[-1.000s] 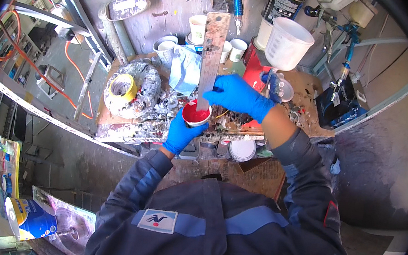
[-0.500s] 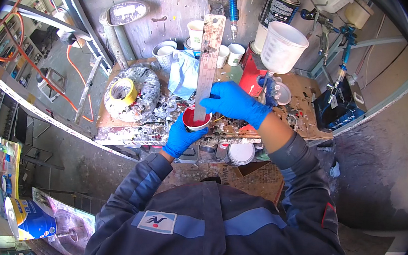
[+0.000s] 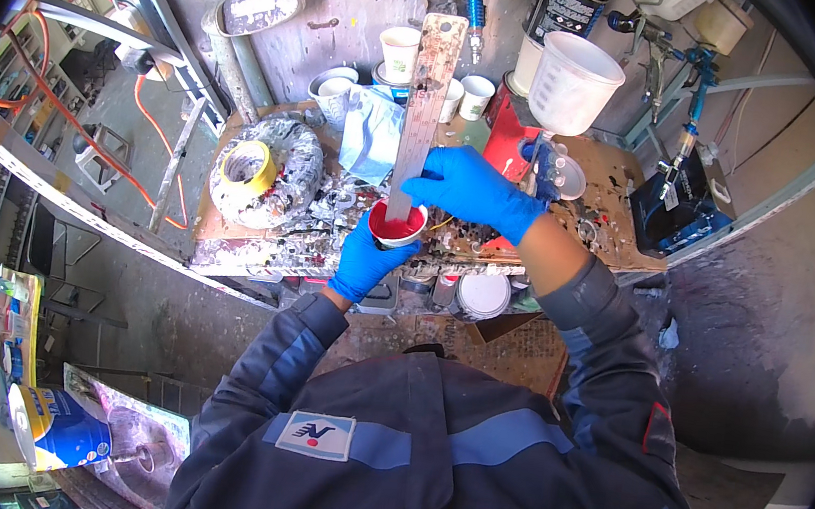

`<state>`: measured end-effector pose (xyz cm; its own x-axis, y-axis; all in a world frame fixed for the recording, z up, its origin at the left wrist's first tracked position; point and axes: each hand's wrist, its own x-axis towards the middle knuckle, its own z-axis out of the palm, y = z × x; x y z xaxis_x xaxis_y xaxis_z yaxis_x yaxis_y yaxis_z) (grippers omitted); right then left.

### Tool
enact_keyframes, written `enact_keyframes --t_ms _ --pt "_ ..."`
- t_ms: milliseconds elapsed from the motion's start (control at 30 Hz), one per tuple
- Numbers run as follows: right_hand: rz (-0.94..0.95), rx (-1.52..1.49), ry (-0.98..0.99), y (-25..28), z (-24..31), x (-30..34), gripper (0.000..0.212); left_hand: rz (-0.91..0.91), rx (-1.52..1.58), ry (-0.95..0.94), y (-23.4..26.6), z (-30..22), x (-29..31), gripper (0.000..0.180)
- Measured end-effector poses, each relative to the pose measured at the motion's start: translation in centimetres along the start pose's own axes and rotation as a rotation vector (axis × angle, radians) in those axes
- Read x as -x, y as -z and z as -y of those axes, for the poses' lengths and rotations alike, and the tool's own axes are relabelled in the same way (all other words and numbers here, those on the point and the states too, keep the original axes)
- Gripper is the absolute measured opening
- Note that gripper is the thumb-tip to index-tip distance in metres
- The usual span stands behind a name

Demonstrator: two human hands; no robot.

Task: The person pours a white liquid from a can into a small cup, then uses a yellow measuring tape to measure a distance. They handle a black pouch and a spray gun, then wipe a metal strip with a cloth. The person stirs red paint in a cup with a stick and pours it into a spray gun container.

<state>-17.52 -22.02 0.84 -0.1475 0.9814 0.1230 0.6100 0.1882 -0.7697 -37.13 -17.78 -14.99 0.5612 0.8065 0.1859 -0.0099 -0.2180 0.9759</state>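
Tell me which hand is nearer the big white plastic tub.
Right: the right hand, holding a flat strip, is in front of the tub and to its left; the left hand, holding a cup, is farther left.

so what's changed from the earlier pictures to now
The ruler now tilts more: its top leans farther to the right, and its lower end sits farther left inside the cup. Nothing was newly taken hold of or let go. The left hand still holds the cup, the right hand the ruler; the yellow tape roll stays put.
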Motion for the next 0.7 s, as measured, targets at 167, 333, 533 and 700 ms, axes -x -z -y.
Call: enact_keyframes --t_ms 167,333,533,700 --pt "-0.045 0.096 0.011 0.4 -0.5 -0.5 0.035 -0.015 0.037 -0.019 0.1 0.0 0.0 0.079" --pt "0.013 -0.057 -0.042 -0.1 -0.9 -0.3 0.035 0.018 0.042 0.018 0.1 -0.3 0.0 0.078" --pt "-0.046 0.054 0.028 0.0 -0.2 -0.4 0.033 0.024 0.074 0.017 0.0 -0.6 -0.1 0.078" --pt "0.012 0.083 -0.035 0.2 0.1 -0.1 0.031 0.034 0.059 0.033 0.1 -0.4 -0.2 0.08"
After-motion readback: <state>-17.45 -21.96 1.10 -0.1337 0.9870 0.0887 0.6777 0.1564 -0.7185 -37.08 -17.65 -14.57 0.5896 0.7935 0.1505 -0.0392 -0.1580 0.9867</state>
